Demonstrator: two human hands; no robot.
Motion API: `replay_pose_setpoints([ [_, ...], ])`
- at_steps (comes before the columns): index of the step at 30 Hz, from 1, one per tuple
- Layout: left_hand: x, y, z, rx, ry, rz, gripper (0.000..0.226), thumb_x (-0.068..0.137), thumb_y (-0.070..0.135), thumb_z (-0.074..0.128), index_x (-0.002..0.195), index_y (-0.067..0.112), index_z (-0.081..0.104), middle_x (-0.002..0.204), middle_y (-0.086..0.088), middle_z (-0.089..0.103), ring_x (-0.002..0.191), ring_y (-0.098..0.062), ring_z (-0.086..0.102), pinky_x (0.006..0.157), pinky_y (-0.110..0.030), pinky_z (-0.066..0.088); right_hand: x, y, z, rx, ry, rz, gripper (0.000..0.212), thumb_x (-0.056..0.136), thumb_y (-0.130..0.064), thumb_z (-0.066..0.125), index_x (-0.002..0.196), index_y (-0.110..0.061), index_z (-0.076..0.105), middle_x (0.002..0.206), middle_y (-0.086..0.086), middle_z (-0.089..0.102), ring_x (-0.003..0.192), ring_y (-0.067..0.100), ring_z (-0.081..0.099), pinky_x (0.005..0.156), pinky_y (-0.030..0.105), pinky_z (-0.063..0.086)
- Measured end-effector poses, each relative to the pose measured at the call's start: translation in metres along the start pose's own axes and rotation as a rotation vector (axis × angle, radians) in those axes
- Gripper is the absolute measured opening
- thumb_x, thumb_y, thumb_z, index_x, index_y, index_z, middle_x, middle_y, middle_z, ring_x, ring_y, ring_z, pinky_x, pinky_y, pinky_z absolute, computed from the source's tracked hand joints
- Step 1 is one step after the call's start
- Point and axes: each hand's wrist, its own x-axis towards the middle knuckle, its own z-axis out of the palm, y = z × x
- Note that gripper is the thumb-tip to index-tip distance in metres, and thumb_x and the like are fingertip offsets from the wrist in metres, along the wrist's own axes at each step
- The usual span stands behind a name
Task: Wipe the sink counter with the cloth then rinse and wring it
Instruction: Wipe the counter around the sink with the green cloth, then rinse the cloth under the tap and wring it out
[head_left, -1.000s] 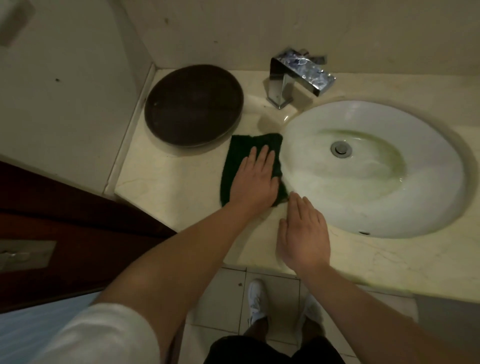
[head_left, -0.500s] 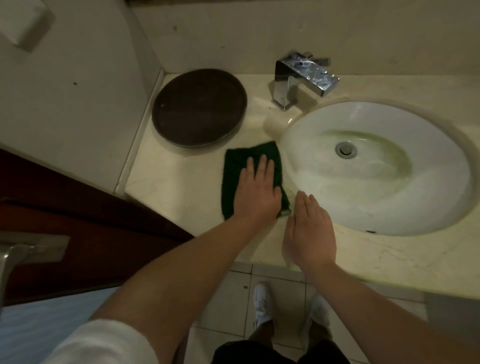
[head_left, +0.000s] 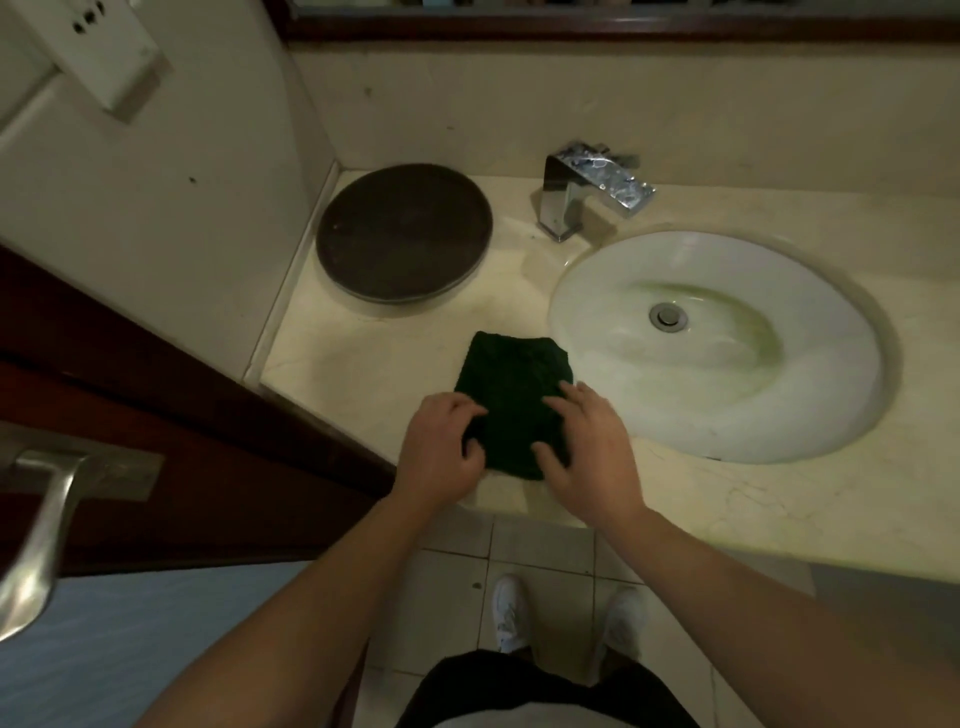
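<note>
Head view. A dark green cloth (head_left: 511, 400) lies on the cream bench (head_left: 374, 374), just left of the oval sink (head_left: 717, 410) and near of a round dark tray (head_left: 404, 231). The left hand (head_left: 441, 449) pinches the cloth's near-left edge with curled fingers; the right hand (head_left: 587, 447) grips its near-right edge, thumb on the fabric. Both hands hide the cloth's near corners. A chrome faucet (head_left: 592, 189) stands at the far side. The door handle (head_left: 47, 525) at left is cut off by the frame.
</note>
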Motion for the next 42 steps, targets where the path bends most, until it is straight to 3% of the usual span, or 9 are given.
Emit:
replay_pose_setpoints([
  [6,-0.013,-0.004,0.001,0.178,-0.088,0.1,0.041,0.075,0.018,0.069,0.115,0.01,0.064,0.12,-0.01,0.059,0.11,-0.027,0.052,0.091,-0.037,0.048,0.019,-0.012,0.005,-0.179,-0.128,-0.115,0.031,0.083,-0.038,0.066,0.109,-0.019,0.065,0.118,0.002,0.061,0.112,0.025,0.053,0.091,0.037,0.047],
  [11,-0.001,0.014,0.003,0.231,0.007,0.049,0.019,0.079,0.008,0.065,0.097,0.012,0.068,0.102,-0.007,0.066,0.092,-0.026,0.056,0.074,-0.035,0.047,0.025,-0.015,0.001,-0.226,-0.153,-0.076,0.017,0.09,-0.031,0.058,0.099,-0.018,0.065,0.107,0.0,0.058,0.102,0.022,0.051,0.08,0.034,0.046],
  [19,0.05,0.069,-0.014,-0.333,-0.02,-0.25,0.017,0.085,0.009,0.055,0.095,0.018,0.066,0.093,0.0,0.067,0.085,-0.016,0.061,0.076,-0.029,0.049,0.059,0.01,-0.062,0.327,-0.203,0.226,0.011,0.089,-0.023,0.063,0.089,-0.016,0.07,0.079,-0.002,0.066,0.073,0.014,0.058,0.066,0.027,0.043],
  [23,0.08,0.12,-0.022,-0.482,0.034,-0.29,0.019,0.082,0.004,0.053,0.08,0.015,0.069,0.078,-0.004,0.066,0.078,-0.021,0.062,0.072,-0.031,0.051,0.08,0.033,-0.117,0.4,-0.213,0.222,0.018,0.091,-0.016,0.06,0.087,-0.01,0.077,0.068,-0.004,0.065,0.059,-0.001,0.054,0.054,0.006,0.038],
  [25,0.094,0.147,-0.024,-0.497,0.043,-0.286,0.019,0.083,0.006,0.054,0.08,0.014,0.07,0.077,-0.003,0.066,0.077,-0.015,0.062,0.068,-0.025,0.049,0.091,0.049,-0.144,0.317,-0.194,0.149,0.021,0.091,-0.018,0.058,0.087,-0.012,0.077,0.071,-0.005,0.066,0.062,-0.001,0.055,0.057,0.005,0.04],
  [29,0.117,0.198,-0.021,-0.504,0.107,-0.266,0.024,0.083,0.004,0.053,0.074,0.015,0.07,0.072,-0.002,0.065,0.071,-0.01,0.058,0.063,-0.022,0.043,0.113,0.081,-0.196,0.041,-0.122,-0.04,0.025,0.092,-0.033,0.052,0.087,-0.025,0.075,0.076,-0.006,0.069,0.075,0.015,0.061,0.072,0.035,0.053],
  [34,0.141,0.243,-0.01,-0.593,0.206,-0.286,0.028,0.086,-0.001,0.046,0.078,0.016,0.066,0.071,0.006,0.059,0.058,-0.002,0.051,0.054,-0.017,0.041,0.137,0.107,-0.259,-0.148,0.055,-0.218,0.027,0.094,-0.036,0.046,0.088,-0.024,0.069,0.074,-0.005,0.065,0.072,0.02,0.06,0.067,0.035,0.051],
  [38,0.154,0.26,-0.004,-0.587,0.31,-0.305,0.021,0.087,-0.001,0.045,0.085,0.009,0.063,0.068,0.004,0.054,0.046,0.001,0.042,0.044,-0.014,0.035,0.153,0.117,-0.285,-0.05,0.074,-0.212,0.022,0.093,-0.035,0.05,0.084,-0.02,0.063,0.072,-0.003,0.06,0.07,0.02,0.056,0.067,0.04,0.052],
  [42,0.165,0.27,0.007,-0.553,0.174,-0.286,0.021,0.089,0.007,0.047,0.088,0.019,0.065,0.077,0.004,0.059,0.057,-0.012,0.048,0.053,-0.023,0.04,0.167,0.112,-0.308,0.191,-0.138,-0.089,0.025,0.096,-0.029,0.05,0.09,-0.008,0.062,0.084,0.012,0.063,0.081,0.028,0.059,0.078,0.044,0.05],
])
